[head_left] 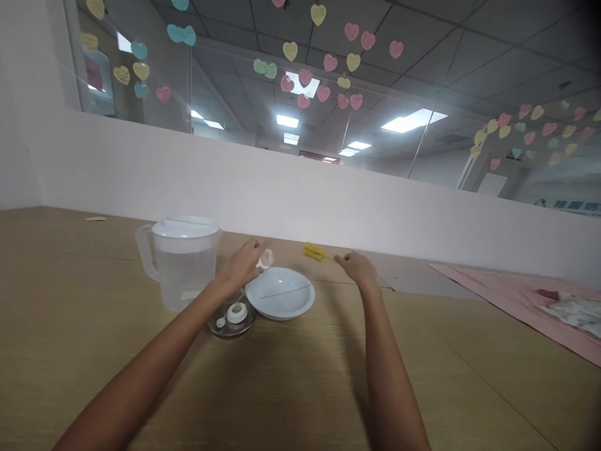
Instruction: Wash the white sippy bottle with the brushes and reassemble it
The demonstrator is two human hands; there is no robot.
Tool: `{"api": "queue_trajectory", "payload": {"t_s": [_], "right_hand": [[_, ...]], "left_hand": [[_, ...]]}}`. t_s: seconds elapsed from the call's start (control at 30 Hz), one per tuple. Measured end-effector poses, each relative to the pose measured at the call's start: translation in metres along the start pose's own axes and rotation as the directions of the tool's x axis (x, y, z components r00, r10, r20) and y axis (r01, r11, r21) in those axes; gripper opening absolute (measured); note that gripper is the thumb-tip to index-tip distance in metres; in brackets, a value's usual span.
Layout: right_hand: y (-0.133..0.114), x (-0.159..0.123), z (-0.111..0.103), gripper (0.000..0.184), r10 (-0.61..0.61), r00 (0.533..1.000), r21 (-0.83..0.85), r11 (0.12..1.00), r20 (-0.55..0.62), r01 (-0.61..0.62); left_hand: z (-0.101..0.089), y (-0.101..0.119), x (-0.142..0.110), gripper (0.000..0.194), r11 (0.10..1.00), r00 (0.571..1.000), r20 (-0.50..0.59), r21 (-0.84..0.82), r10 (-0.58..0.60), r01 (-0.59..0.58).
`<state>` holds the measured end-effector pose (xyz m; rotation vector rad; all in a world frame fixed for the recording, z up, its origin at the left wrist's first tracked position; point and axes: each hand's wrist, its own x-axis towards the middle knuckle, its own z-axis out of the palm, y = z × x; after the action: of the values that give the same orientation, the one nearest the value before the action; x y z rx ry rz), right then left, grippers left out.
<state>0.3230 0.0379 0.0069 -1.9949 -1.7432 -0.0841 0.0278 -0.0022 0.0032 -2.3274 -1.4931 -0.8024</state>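
Observation:
My left hand is closed around a small pale object with a round, ring-like mouth, held above the left rim of a white bowl. Most of that object is hidden by my fingers. In my right hand is the thin green handle of a yellow sponge brush. The brush head points left, just past the bowl's far right side. Below my left wrist sits a round metal tray, with a white ring-shaped cap and a small white piece on it.
A lidded clear pitcher with liquid stands left of the tray, partly behind my left forearm. A pink cloth with a patterned bundle lies far right. The white wall and glass with heart-shaped notes bound the table's back.

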Motion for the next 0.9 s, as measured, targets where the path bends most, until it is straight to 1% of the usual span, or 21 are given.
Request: {"api": "queue_trajectory", "payload": {"t_s": [0.03,0.07,0.13,0.2,0.27,0.33,0.4,0.47,0.53,0.57,0.63,0.7,0.8,0.87,0.9], "right_hand": [[0.002,0.004,0.011,0.037,-0.001,0.998,-0.019,1.000,0.066,0.002],[0.003,0.006,0.023,0.035,0.007,0.987,-0.040,0.999,0.163,0.000],[0.002,0.007,0.047,0.025,-0.004,0.966,-0.037,0.999,0.258,0.013],[0.001,0.004,0.068,0.019,-0.019,0.928,-0.013,1.000,0.372,0.026],[-0.002,0.000,0.083,0.016,-0.029,0.876,0.008,1.000,0.482,0.029],[-0.005,-0.002,0.091,0.015,-0.034,0.825,0.017,0.999,0.564,0.030],[-0.009,-0.002,0.095,0.015,-0.040,0.784,0.022,0.999,0.619,0.033],[-0.014,-0.001,0.094,0.016,-0.044,0.746,0.025,0.999,0.665,0.036],[-0.018,0.001,0.090,0.017,-0.047,0.720,0.027,0.999,0.693,0.040],[-0.019,0.001,0.088,0.017,-0.052,0.716,0.032,0.999,0.696,0.041],[-0.023,0.002,0.082,0.016,-0.075,0.731,0.060,0.997,0.678,0.047],[-0.027,0.003,0.076,0.015,-0.106,0.768,0.100,0.994,0.632,0.055],[-0.033,0.003,0.069,0.026,-0.131,0.818,0.134,0.989,0.559,0.067],[-0.036,0.001,0.066,0.033,-0.128,0.843,0.123,0.990,0.523,0.074],[-0.038,0.000,0.066,0.034,-0.120,0.855,0.107,0.991,0.505,0.076]], "left_hand": [[-0.003,0.002,0.000,0.070,0.996,0.998,0.023,-0.078,-0.052,0.053],[-0.008,0.006,0.000,0.078,0.983,0.995,0.053,-0.158,-0.086,0.093],[-0.019,0.017,-0.001,0.088,0.946,0.987,0.133,-0.296,-0.095,0.131],[-0.029,0.034,-0.006,0.090,0.915,0.970,0.236,-0.379,-0.051,0.141],[-0.038,0.054,-0.013,0.086,0.897,0.940,0.339,-0.426,0.039,0.117],[-0.042,0.073,-0.021,0.079,0.890,0.888,0.425,-0.454,0.174,0.043],[-0.043,0.089,-0.029,0.075,0.888,0.826,0.485,-0.458,0.287,-0.039],[-0.039,0.099,-0.035,0.072,0.888,0.756,0.542,-0.446,0.367,-0.112],[-0.034,0.101,-0.038,0.069,0.891,0.695,0.592,-0.424,0.408,-0.162],[-0.032,0.101,-0.039,0.068,0.894,0.674,0.611,-0.410,0.415,-0.178],[-0.029,0.098,-0.038,0.065,0.903,0.656,0.633,-0.379,0.412,-0.202],[-0.028,0.095,-0.037,0.066,0.914,0.650,0.648,-0.344,0.397,-0.215],[-0.031,0.090,-0.034,0.070,0.922,0.639,0.667,-0.318,0.382,-0.220],[-0.036,0.083,-0.030,0.072,0.919,0.637,0.668,-0.343,0.384,-0.193],[-0.038,0.077,-0.027,0.070,0.915,0.640,0.667,-0.370,0.381,-0.160]]}}
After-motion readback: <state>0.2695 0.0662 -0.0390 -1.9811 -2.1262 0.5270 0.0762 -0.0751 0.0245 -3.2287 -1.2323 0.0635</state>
